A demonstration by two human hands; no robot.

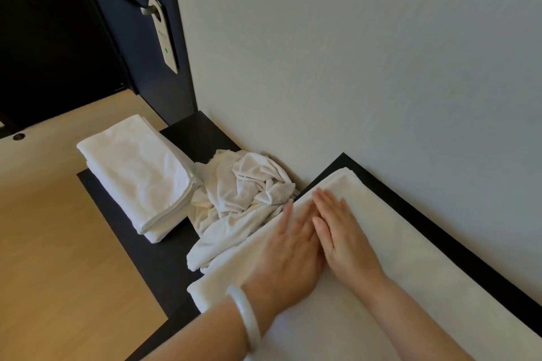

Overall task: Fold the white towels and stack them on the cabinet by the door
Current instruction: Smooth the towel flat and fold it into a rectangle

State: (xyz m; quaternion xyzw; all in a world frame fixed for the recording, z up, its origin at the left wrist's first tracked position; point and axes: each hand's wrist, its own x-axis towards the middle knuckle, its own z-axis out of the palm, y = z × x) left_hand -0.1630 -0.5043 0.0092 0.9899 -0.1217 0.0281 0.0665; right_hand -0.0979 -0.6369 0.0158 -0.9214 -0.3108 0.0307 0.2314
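Over by the dark door point(58, 38) on the far left, there's a white hanger card point(165, 38) with a little green dot dangling off the metal door handle point(148, 10). Light wood floor point(58, 243) below that. Next comes the black cabinet top point(146, 249), which runs along the wall toward the corner by the door.

On its left end sits a stack of folded white towels point(137, 176), edges pretty neatly lined up, with one corner poking out past the cabinet edge over the floor. Just right of it, touching it, is a crumpled heap of white towels point(249, 193), all bunched up and pushed into the corner against the wall. Its lower end trails down beside the flat towel.

Then the hands. The left hand point(293, 249), with a pale bangle point(245, 313) on the wrist, lies flat with its fingers straight, palm down on the flat towel point(410, 287). The right hand point(343, 237) is right alongside, touching it, same deal: fingers straight and together, pressing down, not gripping anything. Both sets of fingertips point toward the towel's far end.

That flat towel is spread smooth on the black surface, long side running next to the plain off-white wall point(352, 53), with a strip of black showing between the two.
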